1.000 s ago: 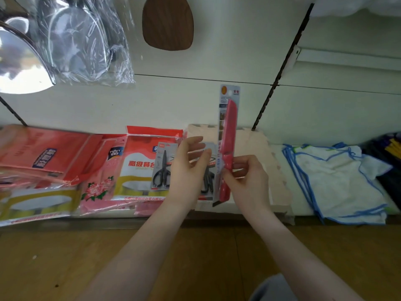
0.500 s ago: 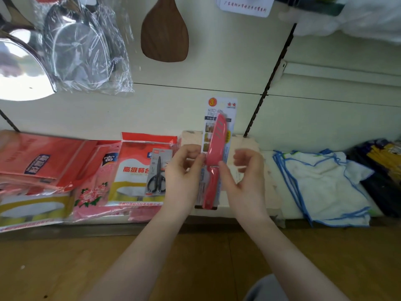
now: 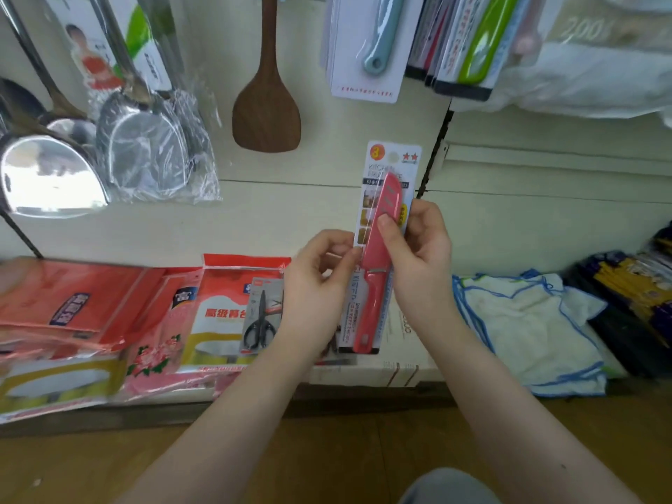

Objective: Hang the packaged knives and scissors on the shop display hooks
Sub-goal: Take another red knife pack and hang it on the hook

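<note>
A packaged red knife [image 3: 378, 263] on a white card stands upright in front of the display wall, held between both hands. My right hand [image 3: 418, 256] pinches the blade part from the right, thumb on the front. My left hand [image 3: 320, 281] grips the card's left edge with its fingertips. A packaged pair of black scissors [image 3: 262, 314] lies on the red bags on the low shelf, just left of my left hand. Higher up hang a packaged blue knife [image 3: 367, 45] and a packaged green knife [image 3: 472, 45].
A wooden spatula [image 3: 267, 103] and wrapped steel ladles [image 3: 145, 140] hang at the upper left. Red and pink bags [image 3: 91, 314] cover the shelf's left part, white cloths with blue trim [image 3: 523, 329] lie on the right. A wooden floor runs below.
The knife package has risen and turned its printed front toward me. My left hand has taken hold of its edge. The view has tilted up, showing the hanging knives.
</note>
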Motion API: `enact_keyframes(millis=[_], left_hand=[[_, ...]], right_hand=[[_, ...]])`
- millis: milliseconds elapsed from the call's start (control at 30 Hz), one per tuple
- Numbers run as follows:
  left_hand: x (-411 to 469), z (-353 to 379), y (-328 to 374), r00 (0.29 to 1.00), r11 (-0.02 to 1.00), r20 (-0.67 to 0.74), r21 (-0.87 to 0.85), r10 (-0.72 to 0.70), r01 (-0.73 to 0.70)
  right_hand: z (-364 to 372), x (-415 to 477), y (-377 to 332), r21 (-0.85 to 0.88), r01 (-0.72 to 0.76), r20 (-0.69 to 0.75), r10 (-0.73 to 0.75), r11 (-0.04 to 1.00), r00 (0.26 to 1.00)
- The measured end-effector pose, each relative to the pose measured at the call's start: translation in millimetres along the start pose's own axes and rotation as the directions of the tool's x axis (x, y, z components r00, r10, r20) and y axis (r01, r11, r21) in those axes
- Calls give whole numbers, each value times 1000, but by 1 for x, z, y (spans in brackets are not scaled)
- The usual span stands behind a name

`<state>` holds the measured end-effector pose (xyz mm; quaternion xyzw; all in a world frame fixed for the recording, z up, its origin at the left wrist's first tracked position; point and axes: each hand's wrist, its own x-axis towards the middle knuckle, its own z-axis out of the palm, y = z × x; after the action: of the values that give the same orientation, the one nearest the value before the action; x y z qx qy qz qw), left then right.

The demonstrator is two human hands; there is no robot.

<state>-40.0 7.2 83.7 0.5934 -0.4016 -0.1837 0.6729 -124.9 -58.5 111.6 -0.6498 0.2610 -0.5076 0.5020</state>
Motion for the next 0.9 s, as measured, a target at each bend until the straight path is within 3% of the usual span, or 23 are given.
enact_keyframes(millis=[467,567,900], left_hand=[[56,16,139,933,936,115,-135,342,-326],[63,19,166,909,920,143,-72,391,-385],[100,31,241,883,901,261,92,390,-425]], right_hand=[[-20,60,-107,221,295,-74,-286,930,955],[-24,73,-127,248,328,-79,-319,911,945],[-38,121,-189,74,384,-106,-376,920,921]])
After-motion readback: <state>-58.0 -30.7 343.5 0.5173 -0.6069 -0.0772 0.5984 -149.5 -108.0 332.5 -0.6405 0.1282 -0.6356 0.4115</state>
